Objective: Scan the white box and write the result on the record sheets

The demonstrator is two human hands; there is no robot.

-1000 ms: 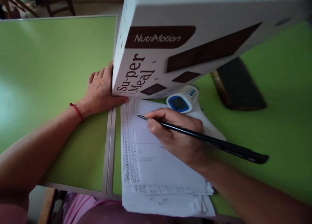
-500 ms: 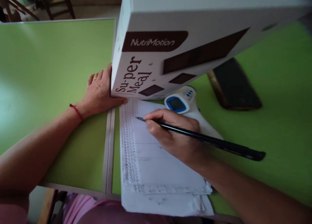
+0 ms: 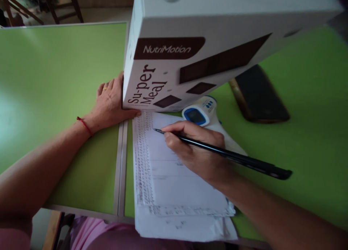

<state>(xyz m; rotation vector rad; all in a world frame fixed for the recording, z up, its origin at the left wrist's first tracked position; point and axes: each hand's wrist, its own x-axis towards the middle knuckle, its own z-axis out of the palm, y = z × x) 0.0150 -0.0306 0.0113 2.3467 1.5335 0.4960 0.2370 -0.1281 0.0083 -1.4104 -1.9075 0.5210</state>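
My right hand (image 3: pixel 195 144) holds a long black pen (image 3: pixel 239 157) in a writing grip, its tip at the handwritten rows on the top sheet of a stack of papers (image 3: pixel 174 184). My left hand (image 3: pixel 110 101) lies with fingers spread on the green table, beside the base of a white NutriMotion box (image 3: pixel 163 70). Its thumb reaches over the upper left edge of the sheets. Just beyond my right hand lies a white and blue infrared thermometer (image 3: pixel 199 114), its handle partly hidden behind that hand.
The tall box stands at the far side of the papers. To its right a dark phone (image 3: pixel 262 94) lies on the green table (image 3: pixel 312 134). A metal seam (image 3: pixel 119 170) runs between two tabletops. A wooden chair (image 3: pixel 61 5) stands in the background.
The pen tip has shifted slightly to the right across the sheet, along with my right hand. My left hand keeps its place by the box; the whole view has moved a little.
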